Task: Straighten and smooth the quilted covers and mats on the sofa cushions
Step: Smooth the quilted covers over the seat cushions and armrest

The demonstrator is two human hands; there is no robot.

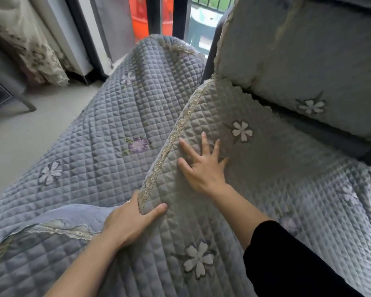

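quilted cover [266,168], grey-green with white flowers, lies over the seat cushion, its lace trim [178,130] running long from near left away toward the back cushion [298,50]. the left hand [133,221] pinches that edge at its near end, thumb on top, fingers hidden beneath. the right hand [201,168] presses flat and splayed just inside the trim, farther along. a blue quilted mat [107,116] lies left of it. an orange bucket [140,20] stands beyond, contents unseen.
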